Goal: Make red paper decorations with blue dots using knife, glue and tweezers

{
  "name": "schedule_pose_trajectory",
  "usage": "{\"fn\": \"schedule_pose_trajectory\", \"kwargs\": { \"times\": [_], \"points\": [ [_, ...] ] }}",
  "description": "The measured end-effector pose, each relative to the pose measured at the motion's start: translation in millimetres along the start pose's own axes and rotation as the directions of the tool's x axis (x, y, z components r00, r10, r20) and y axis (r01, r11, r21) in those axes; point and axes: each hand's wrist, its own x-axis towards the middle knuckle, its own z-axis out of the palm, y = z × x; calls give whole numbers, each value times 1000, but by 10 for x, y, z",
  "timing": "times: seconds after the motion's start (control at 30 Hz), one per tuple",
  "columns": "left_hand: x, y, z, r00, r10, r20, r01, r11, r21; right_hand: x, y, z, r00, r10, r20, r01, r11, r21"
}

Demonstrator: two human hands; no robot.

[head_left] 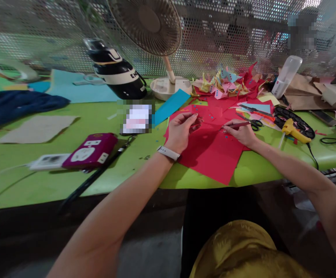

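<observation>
Red paper sheets (211,158) lie in front of me on the green table, with small blue dots scattered on them. Over their left part is my left hand (181,131), thumb and fingertips pinched together; whatever sits between them is too small to make out. My right hand (241,134) grips a slim dark-red pen-like tool (239,125) above the right side of the red paper. Its tip is hard to see. Black-handled scissors (256,124) lie just beyond my right hand. A blue paper strip (172,106) rests past my left hand.
A yellow glue gun (297,132) with a cord lies at right. Cut paper pieces (226,83) are heaped behind. A fan (172,83) and a black bottle (123,79) stand at the back. Leftward are a phone (137,119) and a purple power bank (91,150).
</observation>
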Motion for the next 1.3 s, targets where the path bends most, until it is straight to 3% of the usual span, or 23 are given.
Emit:
{"fn": "schedule_pose_trajectory", "kwargs": {
  "times": [0.5, 0.6, 0.77, 0.9, 1.3],
  "points": [
    [-19, 22, 19, 1000, -14, -8, 14, 1000, -1, 1, 19, 1, 1000, -26, -14, 26, 999, 35],
    [-45, 29, 32, 1000, 1, 2, -1, 1000, 20, -7, -18, -8, 994, -93, -60, 96, 994, 47],
    [-164, 61, 82, 995, -28, 94, 18, 994, 104, -63, -212, -52, 937, -300, -178, 290, 954, -78],
    [-243, 69, 116, 988, -41, 149, 12, 982, 189, -101, -344, -69, 881, -436, -182, 402, 894, -198],
    [-284, 15, 125, 965, -23, 263, -49, 964, 262, -115, -359, -24, 815, -564, -134, 513, 809, -287]
  ]
}}
